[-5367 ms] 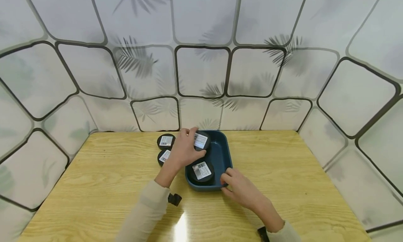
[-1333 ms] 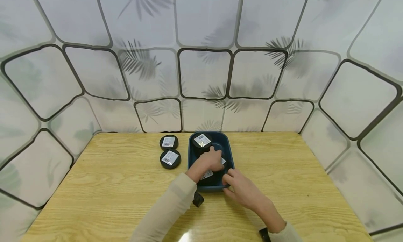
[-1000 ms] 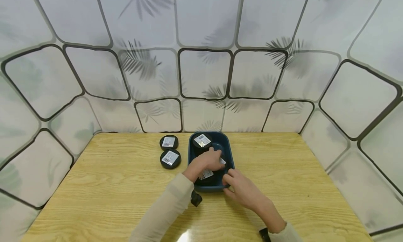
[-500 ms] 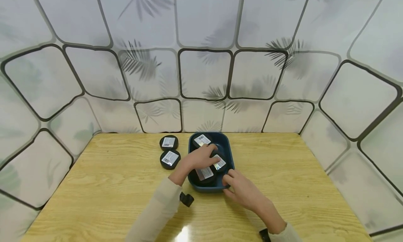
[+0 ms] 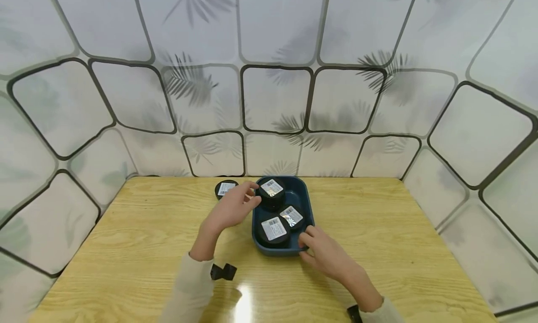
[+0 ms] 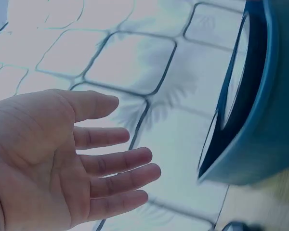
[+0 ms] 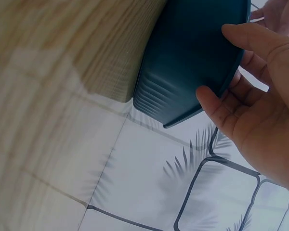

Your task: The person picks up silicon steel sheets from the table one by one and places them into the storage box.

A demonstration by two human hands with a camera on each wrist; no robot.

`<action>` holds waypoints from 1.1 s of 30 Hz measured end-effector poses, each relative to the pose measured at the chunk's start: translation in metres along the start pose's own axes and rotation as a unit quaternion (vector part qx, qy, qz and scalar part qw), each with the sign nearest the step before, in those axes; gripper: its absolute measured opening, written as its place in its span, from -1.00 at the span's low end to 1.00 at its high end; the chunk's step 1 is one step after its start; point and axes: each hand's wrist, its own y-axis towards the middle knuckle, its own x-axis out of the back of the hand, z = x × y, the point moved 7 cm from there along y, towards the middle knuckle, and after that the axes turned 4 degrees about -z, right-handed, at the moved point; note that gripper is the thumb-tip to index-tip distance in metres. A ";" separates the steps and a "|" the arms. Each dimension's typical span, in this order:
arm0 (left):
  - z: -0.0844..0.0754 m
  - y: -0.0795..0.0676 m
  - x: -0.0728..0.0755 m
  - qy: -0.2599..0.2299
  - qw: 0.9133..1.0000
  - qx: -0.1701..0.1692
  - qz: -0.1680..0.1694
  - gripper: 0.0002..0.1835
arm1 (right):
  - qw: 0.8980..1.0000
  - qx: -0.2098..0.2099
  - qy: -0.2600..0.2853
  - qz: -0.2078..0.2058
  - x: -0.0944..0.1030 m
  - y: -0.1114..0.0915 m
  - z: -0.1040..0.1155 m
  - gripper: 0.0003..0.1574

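Observation:
A dark blue rectangular bin point(image 5: 290, 251) stands on the table with round black tubs bearing white labels inside. One tub point(image 5: 272, 188) sits at the back left and rises higher, another point(image 5: 274, 229) lies at the front, and a third point(image 5: 292, 215) is at the right. My left hand point(image 5: 230, 208) hovers left of the bin; in the left wrist view its palm point(image 6: 43, 163) is bare, fingers extended. It covers the spot of a tub seen there earlier. Behind it a loose tub point(image 5: 225, 187) lies on the table. My right hand point(image 5: 325, 253) pinches the bin's front right rim.
The light wooden table point(image 5: 399, 248) ends at a patterned cloth wall point(image 5: 273, 99) at the back and sides. Black wrist straps point(image 5: 223, 271) show at both cuffs.
My left hand first set down a back-left tub, then placed one at the bin's right. It has since let go and moved left out of the bin. The right hand stays on the rim.

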 end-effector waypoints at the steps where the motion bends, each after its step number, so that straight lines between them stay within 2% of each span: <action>1: 0.004 -0.003 0.005 0.004 1.000 0.002 -0.008 -0.57 | 1.000 -0.001 0.001 0.002 -0.001 0.000 0.000 -0.72; 6: 0.020 -0.013 0.022 0.016 0.999 0.011 -0.036 -0.58 | 1.000 -0.007 0.001 0.001 0.000 0.001 -0.003 -0.71; 13: 0.040 -0.019 0.027 0.023 0.998 0.040 -0.041 -0.57 | 1.000 -0.007 -0.002 0.007 -0.002 0.001 -0.006 -0.72; 22: 0.054 -0.031 0.030 0.044 0.995 0.068 -0.050 -0.59 | 1.000 0.005 0.003 0.011 -0.004 -0.002 -0.003 -0.71; 28: 0.055 -0.028 0.034 0.047 0.995 0.064 -0.055 -0.58 | 1.000 0.022 -0.009 -0.021 0.000 -0.001 -0.003 -0.66; 33: 0.058 -0.026 0.034 0.082 0.993 0.066 -0.053 -0.56 | 1.000 0.005 -0.011 -0.001 -0.004 0.000 -0.007 -0.69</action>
